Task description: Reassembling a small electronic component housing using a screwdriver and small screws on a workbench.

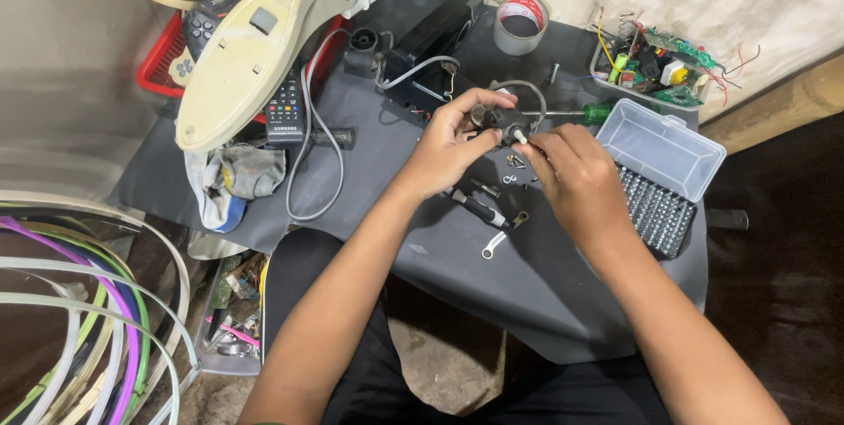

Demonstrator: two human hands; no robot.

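Hands meet over a dark work mat (527, 276): left hand (448, 144) grips a small dark motor part (498, 117), right hand (571, 174) pinches its white tip, bit case (659, 170) at right.

Both hands (453, 139) (571, 174) together, fingers (489, 98) pinched.

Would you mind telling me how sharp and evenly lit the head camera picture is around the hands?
In the head view, the left hand and right hand are evenly lit and fairly sharp, as is the small dark part between them; the hoops at lower left bend with wide-angle distortion, and the right edge falls into shadow.
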